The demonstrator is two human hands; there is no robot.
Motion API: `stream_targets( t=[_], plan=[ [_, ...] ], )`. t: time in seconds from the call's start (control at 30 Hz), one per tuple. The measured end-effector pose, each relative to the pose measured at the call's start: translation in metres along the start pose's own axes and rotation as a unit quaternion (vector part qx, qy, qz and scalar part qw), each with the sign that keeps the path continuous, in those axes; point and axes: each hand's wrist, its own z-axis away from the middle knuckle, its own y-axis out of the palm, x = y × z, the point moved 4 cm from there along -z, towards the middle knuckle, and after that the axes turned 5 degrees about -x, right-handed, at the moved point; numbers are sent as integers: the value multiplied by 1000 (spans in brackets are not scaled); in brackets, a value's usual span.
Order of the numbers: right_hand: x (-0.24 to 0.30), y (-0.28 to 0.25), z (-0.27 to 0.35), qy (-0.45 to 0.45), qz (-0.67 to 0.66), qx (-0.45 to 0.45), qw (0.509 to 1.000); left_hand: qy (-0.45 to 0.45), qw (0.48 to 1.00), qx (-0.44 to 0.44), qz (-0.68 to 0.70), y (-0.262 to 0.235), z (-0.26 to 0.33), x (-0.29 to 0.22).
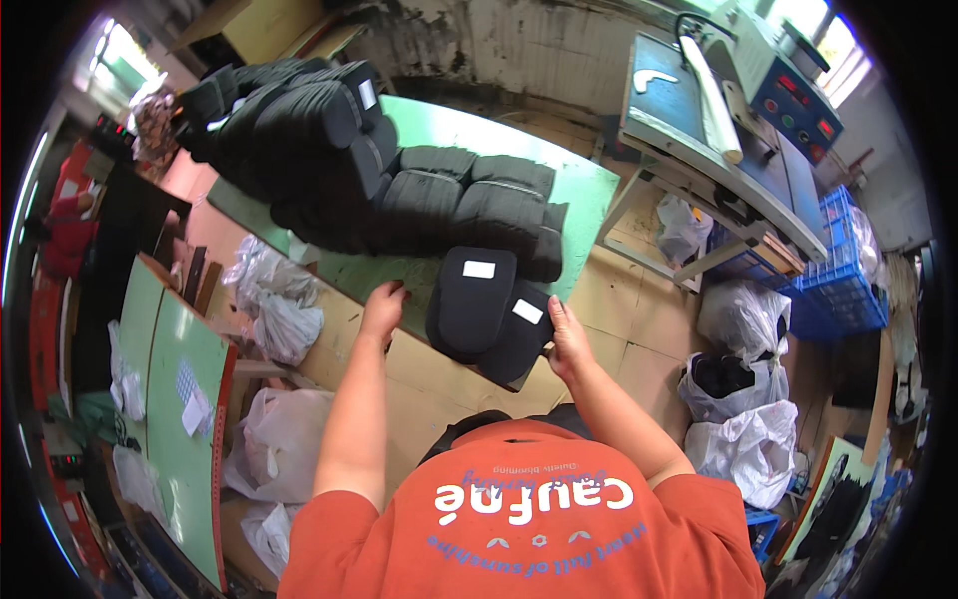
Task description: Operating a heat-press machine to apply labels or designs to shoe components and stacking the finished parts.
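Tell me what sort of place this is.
Probably a small garment or textile workshop: bundled stacks of black pieces lie on a green table, with a blue-panelled machine nearby.

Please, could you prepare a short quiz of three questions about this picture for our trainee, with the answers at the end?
1. True or false: the right hand is at the side of one of the two nearest black piles.
2. Which colour is the tabletop under the black piles?
a) red
b) green
c) white
3. How many white labels show on those two nearest piles?

Key: 1. True. 2. b) green. 3. Two, one on each.
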Motion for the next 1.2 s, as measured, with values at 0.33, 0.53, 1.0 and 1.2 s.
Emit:
stream_targets(
  t=[0.33,0.53,1.0,1.2],
  plan=[
    [119,-140,-78,61,-198,-158,965,33,984,-175,-15,-33,19,-38],
    [279,-304,-180,-170,-412,-221,867,97,939,-330,6,-78,109,-91],
    [264,-299,-160,-160,-473,-87,862,230,921,65,307,208,87,-306],
    [192,-305,-60,-149,-472,-61,867,106,951,174,231,293,55,-318]
  ],
)
